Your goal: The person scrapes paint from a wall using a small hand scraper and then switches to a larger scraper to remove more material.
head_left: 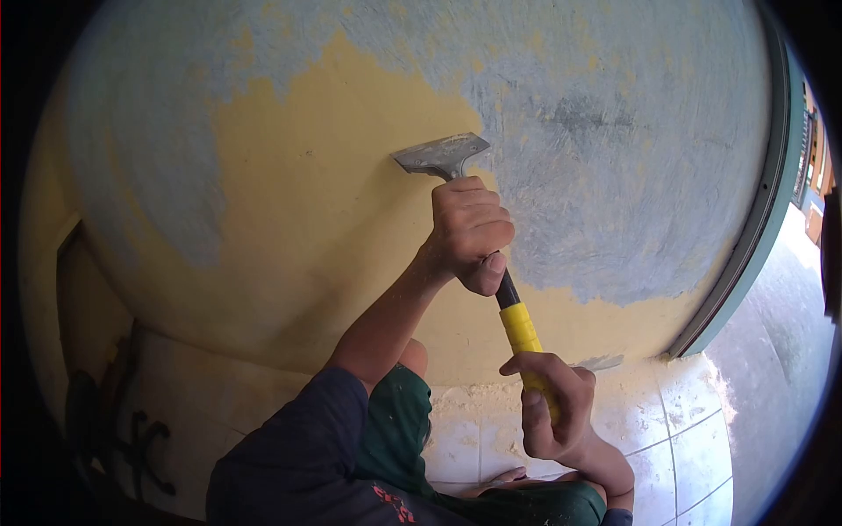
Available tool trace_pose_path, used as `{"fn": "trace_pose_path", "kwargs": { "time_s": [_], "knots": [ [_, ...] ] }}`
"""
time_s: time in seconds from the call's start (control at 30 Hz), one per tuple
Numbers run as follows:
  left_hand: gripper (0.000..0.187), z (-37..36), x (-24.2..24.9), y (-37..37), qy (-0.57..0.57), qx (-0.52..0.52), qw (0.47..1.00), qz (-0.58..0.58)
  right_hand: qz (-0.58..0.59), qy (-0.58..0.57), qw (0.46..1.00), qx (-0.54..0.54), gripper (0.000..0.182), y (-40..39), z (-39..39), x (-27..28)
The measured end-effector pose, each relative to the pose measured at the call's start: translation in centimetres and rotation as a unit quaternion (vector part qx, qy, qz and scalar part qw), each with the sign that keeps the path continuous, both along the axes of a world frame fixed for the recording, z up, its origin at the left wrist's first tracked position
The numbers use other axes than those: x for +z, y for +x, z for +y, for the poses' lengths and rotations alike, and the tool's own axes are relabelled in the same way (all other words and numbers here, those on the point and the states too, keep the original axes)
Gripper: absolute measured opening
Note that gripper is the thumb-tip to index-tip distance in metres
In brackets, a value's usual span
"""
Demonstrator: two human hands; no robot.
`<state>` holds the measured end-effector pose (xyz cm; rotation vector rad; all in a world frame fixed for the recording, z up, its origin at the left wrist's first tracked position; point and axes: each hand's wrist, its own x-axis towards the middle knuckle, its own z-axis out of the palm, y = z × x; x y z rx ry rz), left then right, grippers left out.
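Long-handled scraper with flat grey metal blade (441, 155), black shaft, yellow grip (521, 330): held tilted, blade uppermost, edge pressed against yellow-painted wall (307, 202) at border of bare grey-blue scraped patch; handle slanting down toward lower right.

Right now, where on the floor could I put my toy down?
The tiles right of the right hand, toward the door frame, are bare. Under the scraper by the wall it is crowded: dust, knees, and the left hand above.
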<state>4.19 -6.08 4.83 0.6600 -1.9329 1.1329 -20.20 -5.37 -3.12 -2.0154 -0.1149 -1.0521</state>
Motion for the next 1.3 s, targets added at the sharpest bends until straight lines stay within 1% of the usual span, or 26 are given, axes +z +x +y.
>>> {"fn": "trace_pose_path", "kwargs": {
  "time_s": [0.13,0.2,0.3,0.33,0.4,0.53,0.6,0.73,0.8,0.9,0.97,1.07,1.17,1.3],
  "knots": [
    [0.040,-0.3,-0.2,0.3,-0.004,-0.014,1.000,-0.003,-0.011,0.007,1.000,0.013,0.029,0.4,0.1,-0.6],
    [0.041,-0.4,-0.5,0.3,-0.017,-0.014,1.000,0.000,0.056,0.045,0.996,0.048,0.027,0.2,-0.1,-0.5],
    [0.041,-0.5,-0.6,0.3,-0.035,-0.031,0.999,-0.006,0.071,0.041,0.994,0.073,0.028,0.2,-0.1,-0.8],
    [0.044,-0.2,-0.6,0.2,-0.031,-0.020,0.999,-0.008,0.072,0.040,0.994,0.071,0.028,0.2,-0.2,-1.0],
    [0.047,0.1,-0.7,-0.1,-0.026,-0.009,1.000,-0.007,0.050,-0.003,0.996,0.071,0.029,0.2,-0.4,-1.5],
    [0.046,-0.5,-1.3,0.1,-0.019,-0.016,1.000,-0.004,0.051,0.002,0.996,0.067,0.026,0.2,-0.4,-1.6],
    [0.046,-0.6,-1.4,0.2,-0.008,-0.023,1.000,-0.005,0.088,0.012,0.994,0.056,0.019,0.2,-0.2,-1.4],
    [0.045,-0.5,-1.4,0.6,-0.004,-0.020,1.000,-0.014,0.094,0.012,0.994,0.060,0.016,0.6,-0.3,-1.6],
    [0.043,-0.4,-1.5,0.8,0.000,-0.016,1.000,-0.014,0.069,-0.004,0.995,0.072,0.016,1.1,-0.4,-2.1],
    [0.046,-0.4,-1.2,0.9,-0.002,-0.019,1.000,-0.021,0.071,0.005,0.993,0.094,0.016,1.3,-0.2,-2.1],
    [0.052,-0.4,-1.0,0.7,-0.019,-0.031,0.999,-0.007,0.061,0.003,0.993,0.100,0.016,1.6,0.0,-1.8],
    [0.054,-0.4,-0.8,0.9,-0.022,-0.032,0.999,-0.010,0.040,-0.001,0.994,0.099,0.016,2.0,0.1,-1.8],
    [0.049,-0.6,-0.9,1.3,-0.017,-0.034,0.999,-0.018,0.035,-0.005,0.995,0.090,0.016,2.1,-0.1,-2.0],
    [0.049,-0.6,-0.6,1.2,-0.013,-0.026,0.999,-0.022,0.034,0.002,0.995,0.091,0.015,2.0,-0.2,-2.0]
  ]
}}
